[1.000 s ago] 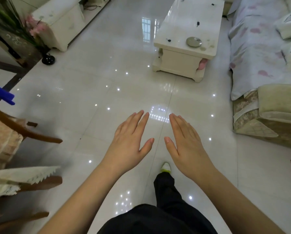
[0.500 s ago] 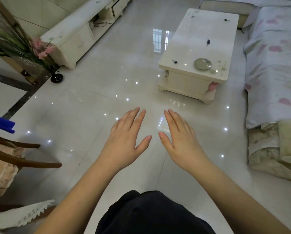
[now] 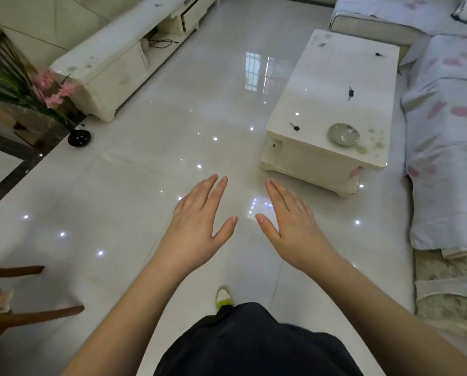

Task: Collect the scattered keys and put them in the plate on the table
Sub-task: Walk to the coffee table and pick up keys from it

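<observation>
Four small dark keys lie scattered on the glossy top of the cream desk [image 3: 335, 85]: the nearest key [image 3: 294, 127] sits close to the front left corner, a second key [image 3: 350, 93] lies mid-top, a third key [image 3: 378, 54] near the far right edge, and a fourth key [image 3: 321, 45] at the far end, this last too blurred to make out clearly. Each looks like a thin metal blade with a dark, thicker head, so they should be light, stiff and not fragile, though lying flat on such a slick surface they will likely skid away from a push. The head is the sensible place to pinch, or a key could be slid to the edge and lifted from there. The grey-green plate [image 3: 343, 134] stands near the front right of the same top, well apart from the far keys and near the first one; something small and shiny seems to lie in it, but I cannot tell what. It looks shallow, so keys should be set down gently to keep them from bouncing out. The left hand [image 3: 197, 223] and the right hand [image 3: 294, 226] hover palm-down over the tiled floor [image 3: 145, 185], short of the desk, fingers [image 3: 216, 188] stretched flat and slightly spread, holding nothing. A sofa [image 3: 443, 131] under a flowered cover runs along the right.
</observation>
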`<state>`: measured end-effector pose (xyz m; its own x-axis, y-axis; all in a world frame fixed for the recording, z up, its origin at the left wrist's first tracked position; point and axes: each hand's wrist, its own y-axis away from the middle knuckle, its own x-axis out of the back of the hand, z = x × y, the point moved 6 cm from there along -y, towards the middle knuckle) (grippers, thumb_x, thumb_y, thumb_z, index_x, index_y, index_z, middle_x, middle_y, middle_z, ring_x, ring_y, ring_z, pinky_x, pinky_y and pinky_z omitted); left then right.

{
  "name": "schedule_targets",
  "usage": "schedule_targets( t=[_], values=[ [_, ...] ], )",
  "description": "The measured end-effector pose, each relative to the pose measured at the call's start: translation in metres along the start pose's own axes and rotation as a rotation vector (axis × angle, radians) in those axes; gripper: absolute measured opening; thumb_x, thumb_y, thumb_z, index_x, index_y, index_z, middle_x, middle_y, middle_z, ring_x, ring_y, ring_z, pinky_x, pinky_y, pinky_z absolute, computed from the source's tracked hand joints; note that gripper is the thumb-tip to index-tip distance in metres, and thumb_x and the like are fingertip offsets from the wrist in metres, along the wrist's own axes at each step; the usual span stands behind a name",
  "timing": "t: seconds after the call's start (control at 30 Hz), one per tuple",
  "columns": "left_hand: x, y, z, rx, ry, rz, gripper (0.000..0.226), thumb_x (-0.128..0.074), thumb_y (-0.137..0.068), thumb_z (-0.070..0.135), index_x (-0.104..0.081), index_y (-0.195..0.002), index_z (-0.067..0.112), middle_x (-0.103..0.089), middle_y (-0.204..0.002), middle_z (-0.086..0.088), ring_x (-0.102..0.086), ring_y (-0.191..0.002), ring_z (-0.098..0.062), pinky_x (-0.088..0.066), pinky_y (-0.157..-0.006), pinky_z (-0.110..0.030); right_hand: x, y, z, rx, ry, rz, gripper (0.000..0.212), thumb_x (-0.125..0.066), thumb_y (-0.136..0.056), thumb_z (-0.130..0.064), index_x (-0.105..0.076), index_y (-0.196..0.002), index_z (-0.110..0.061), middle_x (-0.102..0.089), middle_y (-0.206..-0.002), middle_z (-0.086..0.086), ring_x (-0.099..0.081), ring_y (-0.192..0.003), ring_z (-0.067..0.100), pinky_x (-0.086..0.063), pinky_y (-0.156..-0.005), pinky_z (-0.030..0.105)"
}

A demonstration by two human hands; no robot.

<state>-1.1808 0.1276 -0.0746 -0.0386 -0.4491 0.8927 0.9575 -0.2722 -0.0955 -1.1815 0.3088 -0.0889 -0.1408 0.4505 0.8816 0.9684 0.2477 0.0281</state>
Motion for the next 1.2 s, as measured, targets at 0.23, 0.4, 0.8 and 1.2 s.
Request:
schedule_targets(
  t=[0.23, 0.4, 0.8, 1.2],
  values=[
    [0.026, -0.096, -0.050, -0.021, 0.022, 0.024, 0.063, -0.038, -0.091, 0.049, -0.026, -0.149, 0.025, -0.037, -0.151, 0.001, -0.033, -0.137, -0.015, -0.031, -0.108, -0.038, 0.007, -0.094, 0.001, -0.035, 0.032, 0.003, 0.065, -0.031, -0.097, -0.048, -0.011, -0.152, -0.020, -0.016, -0.160, -0.001, -0.011, -0.146, 0.014, -0.007, -0.118, 0.032],
    [0.011, -0.167, -0.068, -0.046, 0.026, -0.024, 0.064, -0.037, -0.091, 0.050, -0.022, -0.149, 0.027, -0.034, -0.152, 0.003, -0.029, -0.138, -0.012, -0.028, -0.108, -0.035, 0.013, -0.162, 0.024, -0.070, 0.023, 0.022, 0.065, -0.034, -0.097, -0.047, -0.012, -0.152, -0.020, -0.017, -0.159, 0.000, -0.012, -0.145, 0.015, -0.010, -0.118, 0.034],
    [-0.014, -0.413, -0.067, -0.157, -0.040, -0.122, 0.065, -0.038, -0.091, 0.050, -0.024, -0.150, 0.024, -0.034, -0.153, 0.002, -0.030, -0.139, -0.013, -0.032, -0.109, -0.037, 0.057, -0.361, 0.137, -0.171, -0.096, 0.089, 0.066, -0.033, -0.096, -0.051, -0.008, -0.152, -0.025, -0.016, -0.159, -0.003, -0.011, -0.145, 0.013, -0.005, -0.116, 0.028],
    [-0.021, -0.593, -0.093, -0.252, -0.036, -0.184, 0.066, -0.047, -0.093, 0.045, -0.022, -0.151, 0.025, -0.030, -0.155, 0.001, -0.026, -0.141, -0.014, -0.024, -0.111, -0.034, 0.091, -0.520, 0.192, -0.246, -0.096, 0.169, 0.066, -0.035, -0.095, -0.052, -0.017, -0.151, -0.022, -0.026, -0.156, 0.000, -0.020, -0.143, 0.014, -0.014, -0.114, 0.029]
  ],
)
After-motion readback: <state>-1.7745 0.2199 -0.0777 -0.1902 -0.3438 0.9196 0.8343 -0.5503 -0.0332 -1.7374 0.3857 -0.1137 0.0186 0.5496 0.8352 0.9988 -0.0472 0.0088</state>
